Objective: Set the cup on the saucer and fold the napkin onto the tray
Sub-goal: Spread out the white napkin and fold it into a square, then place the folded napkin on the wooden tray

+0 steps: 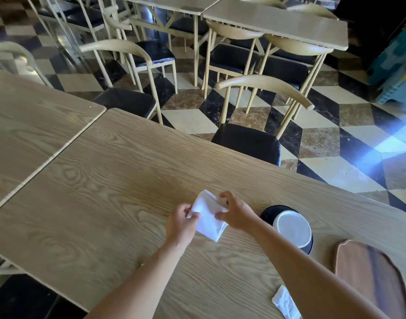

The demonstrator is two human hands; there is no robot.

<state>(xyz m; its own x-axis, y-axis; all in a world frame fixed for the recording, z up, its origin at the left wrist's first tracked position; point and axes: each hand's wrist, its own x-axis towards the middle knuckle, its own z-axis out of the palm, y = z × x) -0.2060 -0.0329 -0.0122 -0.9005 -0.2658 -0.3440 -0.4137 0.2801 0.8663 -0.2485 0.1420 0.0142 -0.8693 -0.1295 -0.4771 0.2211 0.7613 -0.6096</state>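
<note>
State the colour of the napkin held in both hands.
White. The napkin shows best in the head view, held between the left hand and right hand.

Cup [291, 229] on saucer [266, 212], left of tray [367, 272].

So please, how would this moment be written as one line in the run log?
step: folding | left hand + right hand: holding white paper napkin above table | white cup on black saucer | brown wooden tray: bare
</note>
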